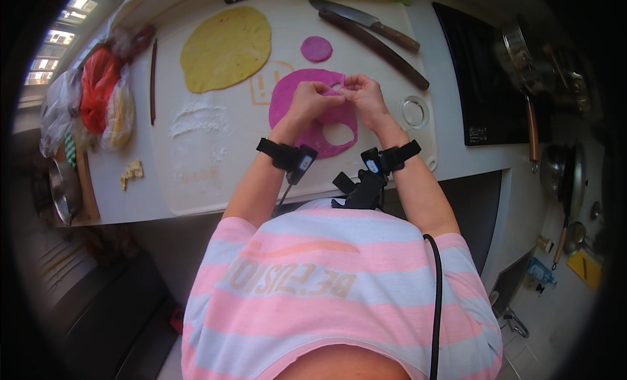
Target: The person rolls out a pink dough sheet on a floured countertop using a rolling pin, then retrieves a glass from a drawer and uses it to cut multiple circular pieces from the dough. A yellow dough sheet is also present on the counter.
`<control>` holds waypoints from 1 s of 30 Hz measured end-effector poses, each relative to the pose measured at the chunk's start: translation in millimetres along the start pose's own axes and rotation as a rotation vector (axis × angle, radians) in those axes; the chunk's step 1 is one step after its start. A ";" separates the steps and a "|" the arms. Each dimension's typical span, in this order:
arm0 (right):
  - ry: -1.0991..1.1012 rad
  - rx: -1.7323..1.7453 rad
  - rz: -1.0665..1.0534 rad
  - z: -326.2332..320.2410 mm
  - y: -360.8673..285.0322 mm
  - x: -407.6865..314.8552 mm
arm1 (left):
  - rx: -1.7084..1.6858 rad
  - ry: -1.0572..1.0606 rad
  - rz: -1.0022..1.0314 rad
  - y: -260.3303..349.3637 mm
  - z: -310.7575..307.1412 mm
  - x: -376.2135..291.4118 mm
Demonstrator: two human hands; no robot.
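Note:
A flat sheet of magenta dough (289,93) lies on the white board (235,154). It has one round hole near its lower right and another opening at its top right edge. Over that upper opening, my left hand (309,104) bends its fingers and pinches the dough. Opposite it, my right hand (366,98) grips the sheet's thin edge between thumb and fingers. The fingertips of both hands almost meet, and they hide part of the opening. A small magenta dough disc (316,49) rests apart, beyond the sheet. To the right stands a round clear glass lid or dish (414,112).
A yellow dough sheet (228,49) lies at the upper left, above scattered flour (198,120). A kitchen knife (372,23) and a dark wooden rolling pin (374,49) lie upper right. Beyond is a black cooktop (482,100); plastic bags (100,91) sit at left, near a dough scrap (131,173).

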State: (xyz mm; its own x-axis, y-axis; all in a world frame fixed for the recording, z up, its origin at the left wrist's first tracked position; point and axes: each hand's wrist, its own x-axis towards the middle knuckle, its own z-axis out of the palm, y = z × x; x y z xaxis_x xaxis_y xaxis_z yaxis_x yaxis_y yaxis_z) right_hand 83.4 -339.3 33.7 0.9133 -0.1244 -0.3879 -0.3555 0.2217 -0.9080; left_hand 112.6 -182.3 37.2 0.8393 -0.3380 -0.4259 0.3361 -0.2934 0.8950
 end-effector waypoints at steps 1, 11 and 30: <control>0.012 0.001 -0.008 0.4 0.9 0.1 | 0.023 -0.032 0.006 1.4 -1.9 2.7; 0.311 0.361 0.051 1.9 5.4 -3.0 | -0.258 0.162 -0.059 -12.9 4.5 -7.0; -0.080 0.003 -0.038 -11.1 2.5 -12.6 | -0.223 -0.160 -0.075 2.0 -2.4 -9.6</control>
State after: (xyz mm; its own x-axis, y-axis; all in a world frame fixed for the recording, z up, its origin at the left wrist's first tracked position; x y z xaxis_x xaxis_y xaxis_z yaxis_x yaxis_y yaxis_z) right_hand 68.8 -347.9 34.6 0.9393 -0.0548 -0.3388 -0.3194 0.2214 -0.9214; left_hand 106.3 -177.5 43.3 0.7364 -0.4644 -0.4921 0.4956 -0.1249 0.8595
